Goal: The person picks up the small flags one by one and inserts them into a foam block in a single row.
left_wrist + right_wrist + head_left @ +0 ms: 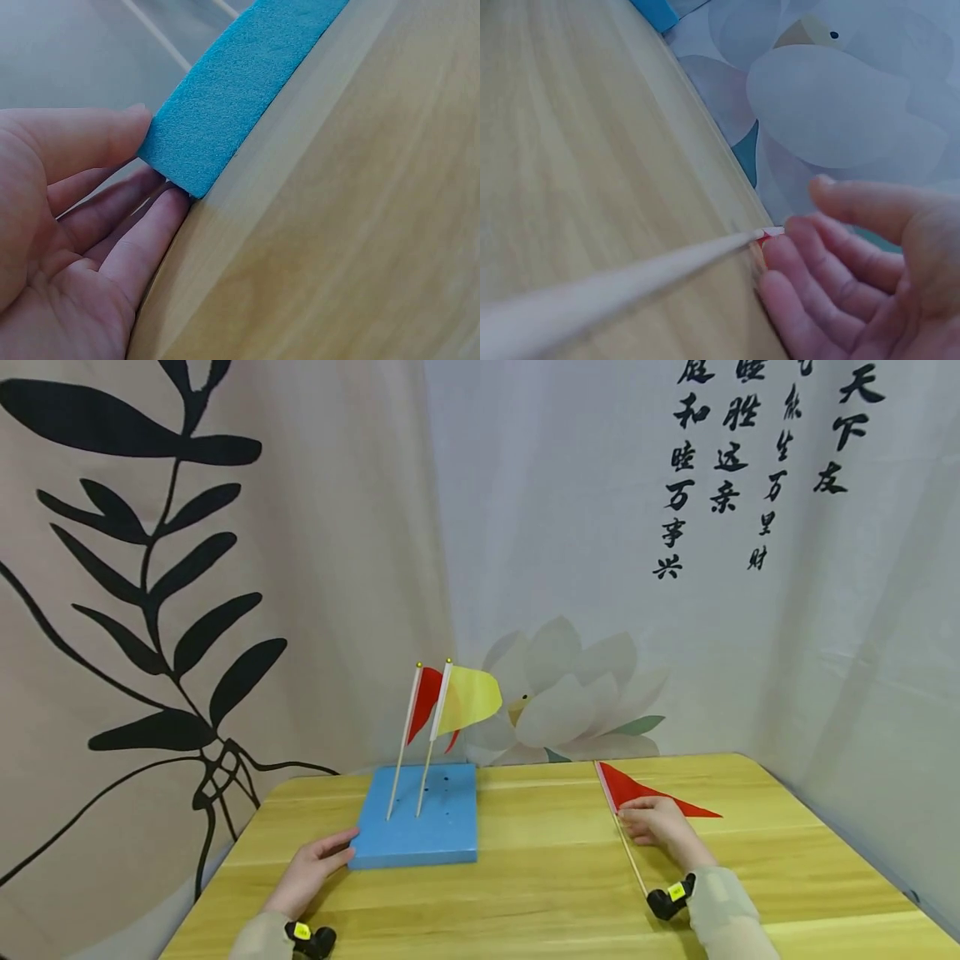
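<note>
A blue foam board [446, 839] lies on the table, with a red flag [425, 700] and a yellow flag [471, 700] standing in it on thin sticks, both leaning slightly right. My left hand [311, 870] rests against the board's front left corner, its thumb and fingertips touching the edge; the left wrist view has the board's blue side [214, 105] by the thumb. On the right, another red flag [641, 792] lies on the table. My right hand [662, 828] is at its stick; in the right wrist view the fingertips [780, 259] touch near the stick [652, 277], the thumb apart from it.
The wooden table [540, 885] has a far edge close to a hanging curtain [352, 568] printed with leaves, a lotus and black characters. Small holes show in the board's top. A black camera sits on each wrist.
</note>
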The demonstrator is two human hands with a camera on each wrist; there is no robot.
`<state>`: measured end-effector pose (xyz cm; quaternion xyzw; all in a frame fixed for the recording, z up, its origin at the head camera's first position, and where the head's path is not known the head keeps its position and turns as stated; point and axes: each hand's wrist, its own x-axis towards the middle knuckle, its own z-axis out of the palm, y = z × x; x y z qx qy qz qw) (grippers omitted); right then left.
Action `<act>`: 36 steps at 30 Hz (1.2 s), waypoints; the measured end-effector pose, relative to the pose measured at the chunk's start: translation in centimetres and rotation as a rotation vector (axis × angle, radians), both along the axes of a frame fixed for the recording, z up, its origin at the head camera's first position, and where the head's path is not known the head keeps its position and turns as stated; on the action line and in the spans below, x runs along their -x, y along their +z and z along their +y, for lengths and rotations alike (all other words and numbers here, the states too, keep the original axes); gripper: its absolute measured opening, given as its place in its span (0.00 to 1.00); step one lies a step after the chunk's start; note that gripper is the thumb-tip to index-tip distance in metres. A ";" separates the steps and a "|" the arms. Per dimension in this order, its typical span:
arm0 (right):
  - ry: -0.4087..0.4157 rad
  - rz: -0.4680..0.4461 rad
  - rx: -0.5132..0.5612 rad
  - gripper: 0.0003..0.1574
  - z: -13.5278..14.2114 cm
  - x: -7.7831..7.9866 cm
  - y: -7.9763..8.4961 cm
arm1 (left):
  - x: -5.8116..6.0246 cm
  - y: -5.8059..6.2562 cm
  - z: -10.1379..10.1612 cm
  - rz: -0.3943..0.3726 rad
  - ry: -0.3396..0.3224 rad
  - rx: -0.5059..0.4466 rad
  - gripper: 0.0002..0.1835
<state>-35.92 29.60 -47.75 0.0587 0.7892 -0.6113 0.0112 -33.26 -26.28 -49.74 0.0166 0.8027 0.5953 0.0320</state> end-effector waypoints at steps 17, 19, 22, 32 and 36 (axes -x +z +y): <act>-0.022 0.063 -0.371 0.22 -1.2 -0.3 -0.6 | 0.0 0.0 0.1 -0.003 0.017 0.025 0.28; -0.017 0.084 -0.413 0.25 -1.3 -0.2 -0.7 | 0.0 0.0 0.1 -0.003 0.018 0.022 0.28; -0.023 0.092 -0.447 0.26 -1.4 -0.1 -0.6 | 0.0 0.1 0.2 -0.007 0.020 0.011 0.28; -0.055 0.121 -0.487 0.27 -1.7 -0.6 -0.2 | -0.1 0.2 0.3 -0.013 0.026 0.019 0.28; -0.071 0.126 -0.496 0.27 -1.8 -0.7 -0.1 | -0.1 0.3 0.4 -0.016 0.033 0.021 0.28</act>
